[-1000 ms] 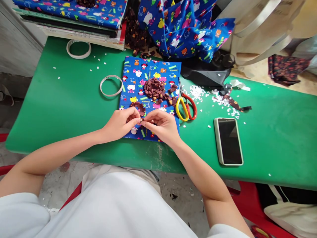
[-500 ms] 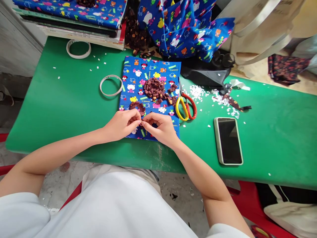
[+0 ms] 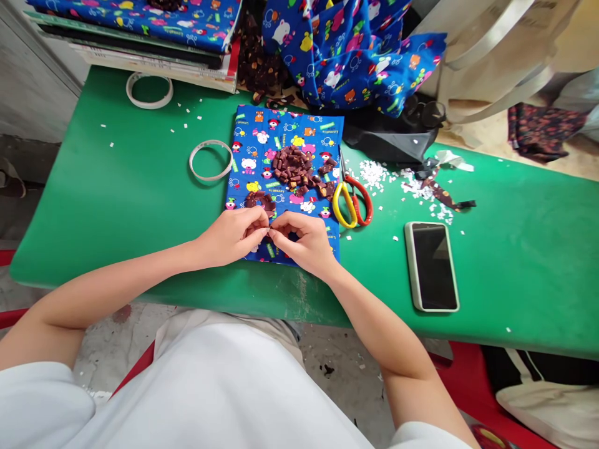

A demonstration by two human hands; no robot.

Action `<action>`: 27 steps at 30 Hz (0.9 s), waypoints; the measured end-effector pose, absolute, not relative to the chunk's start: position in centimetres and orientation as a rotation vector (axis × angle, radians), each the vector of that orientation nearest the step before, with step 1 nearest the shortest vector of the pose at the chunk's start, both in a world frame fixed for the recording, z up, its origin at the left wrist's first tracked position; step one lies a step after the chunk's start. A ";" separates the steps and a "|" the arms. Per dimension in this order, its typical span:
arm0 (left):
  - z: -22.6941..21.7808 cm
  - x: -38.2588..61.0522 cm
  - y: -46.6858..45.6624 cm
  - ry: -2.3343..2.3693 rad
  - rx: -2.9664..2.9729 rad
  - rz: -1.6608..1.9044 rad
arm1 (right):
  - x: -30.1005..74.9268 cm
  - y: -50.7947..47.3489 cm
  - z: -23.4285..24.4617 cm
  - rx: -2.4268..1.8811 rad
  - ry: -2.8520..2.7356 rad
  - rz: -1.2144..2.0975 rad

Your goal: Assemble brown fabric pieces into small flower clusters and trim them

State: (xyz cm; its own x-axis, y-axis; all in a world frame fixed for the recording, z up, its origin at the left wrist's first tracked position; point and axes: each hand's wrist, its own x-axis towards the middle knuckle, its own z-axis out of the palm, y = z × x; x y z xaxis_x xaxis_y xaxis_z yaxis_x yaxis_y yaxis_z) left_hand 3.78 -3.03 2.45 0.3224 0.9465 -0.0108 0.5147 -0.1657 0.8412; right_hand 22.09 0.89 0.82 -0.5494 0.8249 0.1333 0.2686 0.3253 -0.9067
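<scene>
My left hand [image 3: 233,234] and my right hand [image 3: 305,241] meet fingertip to fingertip over the near edge of a blue cartoon-print cloth [image 3: 286,138] on the green table [image 3: 116,206]. Both pinch one small dark brown piece [image 3: 268,234], mostly hidden between the fingers. A heap of similar dark brown fabric pieces [image 3: 294,168] lies on the middle of the cloth. A smaller cluster of such pieces [image 3: 260,201] sits just beyond my left fingers.
Scissors with yellow and red handles [image 3: 352,201] lie right of the cloth, a phone [image 3: 431,265] face up further right. Two tape rings [image 3: 210,161] [image 3: 149,91] rest at the left. White paper scraps [image 3: 374,173], more blue cloth [image 3: 355,56] and stacked books [image 3: 154,50] are behind.
My right hand's fingers have curled in closer to the left hand's; both hands stay at the same spot pinching the small piece.
</scene>
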 end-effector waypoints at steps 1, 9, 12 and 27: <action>2.5 3.8 -3.0 1.301 1.818 0.697 | 22.1 0.9 0.8 -0.959 -1.996 1.201; 2.3 3.7 -3.0 1.296 1.847 0.715 | 22.1 0.9 0.9 -0.940 -2.011 1.208; 2.2 3.8 -3.0 1.299 1.847 0.717 | 22.1 0.9 0.8 -0.941 -2.016 1.224; 2.3 3.9 -3.1 1.294 1.799 0.705 | 22.2 0.9 1.1 -0.966 -2.080 1.225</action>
